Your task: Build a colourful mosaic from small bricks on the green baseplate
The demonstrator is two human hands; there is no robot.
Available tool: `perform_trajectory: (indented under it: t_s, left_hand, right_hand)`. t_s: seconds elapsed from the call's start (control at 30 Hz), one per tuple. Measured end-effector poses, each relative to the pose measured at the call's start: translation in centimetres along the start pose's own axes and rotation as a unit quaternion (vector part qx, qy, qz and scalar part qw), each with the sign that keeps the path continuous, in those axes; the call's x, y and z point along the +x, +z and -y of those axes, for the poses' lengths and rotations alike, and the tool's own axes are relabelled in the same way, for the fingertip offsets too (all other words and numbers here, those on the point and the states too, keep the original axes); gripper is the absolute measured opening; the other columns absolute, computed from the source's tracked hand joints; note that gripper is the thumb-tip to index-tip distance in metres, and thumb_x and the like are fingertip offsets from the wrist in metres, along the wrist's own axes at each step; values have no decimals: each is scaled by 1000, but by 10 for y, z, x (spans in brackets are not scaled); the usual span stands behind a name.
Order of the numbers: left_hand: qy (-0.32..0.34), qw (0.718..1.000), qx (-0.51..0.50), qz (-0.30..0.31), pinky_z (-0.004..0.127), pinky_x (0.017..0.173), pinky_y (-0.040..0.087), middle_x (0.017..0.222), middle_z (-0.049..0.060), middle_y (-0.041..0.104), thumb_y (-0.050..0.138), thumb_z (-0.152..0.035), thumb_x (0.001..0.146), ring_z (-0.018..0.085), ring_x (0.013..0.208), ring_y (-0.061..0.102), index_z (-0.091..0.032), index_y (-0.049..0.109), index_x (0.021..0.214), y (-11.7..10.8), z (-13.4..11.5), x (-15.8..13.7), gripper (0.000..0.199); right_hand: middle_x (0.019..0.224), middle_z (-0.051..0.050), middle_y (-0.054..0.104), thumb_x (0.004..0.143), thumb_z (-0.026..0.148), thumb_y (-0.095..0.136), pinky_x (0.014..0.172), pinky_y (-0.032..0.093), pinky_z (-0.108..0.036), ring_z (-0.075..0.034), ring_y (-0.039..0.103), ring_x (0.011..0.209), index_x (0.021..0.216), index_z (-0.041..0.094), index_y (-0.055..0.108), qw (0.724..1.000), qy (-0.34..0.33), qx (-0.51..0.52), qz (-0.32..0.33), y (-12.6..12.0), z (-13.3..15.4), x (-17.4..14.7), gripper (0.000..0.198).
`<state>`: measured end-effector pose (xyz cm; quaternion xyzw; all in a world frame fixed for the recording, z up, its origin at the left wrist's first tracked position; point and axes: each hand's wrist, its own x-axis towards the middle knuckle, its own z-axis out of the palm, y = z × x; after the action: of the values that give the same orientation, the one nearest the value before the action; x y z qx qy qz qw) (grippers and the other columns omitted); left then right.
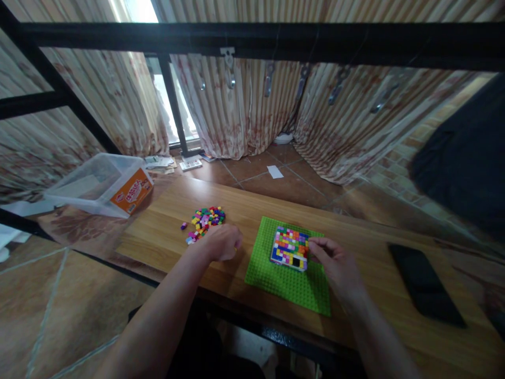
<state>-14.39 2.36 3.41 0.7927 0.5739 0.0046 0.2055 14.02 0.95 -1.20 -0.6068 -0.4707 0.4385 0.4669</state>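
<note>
A flat, many-coloured block of toy bricks [290,246] sits on a green studded baseplate [262,273]. One dark square shows near its front right corner. My right hand [335,260] is closed at the block's right edge, thumb and fingers pinched against it. To the left of the baseplate, my left hand [224,243] is a closed fist above the table, with a bit of yellow, seemingly a small brick, showing at its fingertips. Just beyond that hand lies a loose pile of small coloured bricks [205,218], partly hidden by it. A single purple brick [183,226] lies left of the pile.
The wooden table [165,210] carries a black phone-like slab [426,284] at the right. A clear plastic bin [90,195] with an orange label stands at the far left. A black metal bar [252,42] with hooks crosses overhead, before striped curtains. Something dark hangs at right.
</note>
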Motion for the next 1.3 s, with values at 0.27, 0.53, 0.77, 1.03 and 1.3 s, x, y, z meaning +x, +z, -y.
perform_trajectory:
  t_s: [0.27,0.53,0.77,1.03,1.3]
  left_hand:
    - [50,987,-129,-76,23,61,39,68,1,67,56,-15,76,13,63,57,-18,67,71,-4,-1,10,12]
    - [60,811,-581,-37,21,57,39,64,-2,61,68,-35,77,8,57,50,-13,69,80,20,-59,18,22]
    - [-15,738,-675,19,20,53,38,62,0,63,77,-49,68,8,55,55,-14,70,80,35,-86,18,38]
    - [-14,723,-691,13,19,51,39,64,1,66,74,-50,72,8,54,58,-13,68,75,39,-90,19,37]
    - [-38,777,-617,-119,21,50,39,62,1,66,67,-48,78,8,52,53,-14,69,74,30,-73,26,35]
  right_hand:
    - [72,-3,70,67,53,75,66,50,-32,-18,60,67,80,21,72,997,-44,-4,-63,-2,8,1,35]
    - [89,-3,70,82,37,67,75,50,-32,-18,64,82,85,27,73,974,-218,-64,3,16,27,-30,12]
    - [92,-2,70,84,35,67,79,51,-33,-19,65,85,92,29,72,966,-238,-92,36,21,30,-42,12]
    - [90,-2,71,86,37,63,79,51,-32,-19,65,85,86,27,73,969,-226,-100,14,19,27,-41,13]
    - [76,-3,73,72,43,72,70,50,-34,-21,65,73,74,23,73,993,-77,-94,-5,-13,19,-20,20]
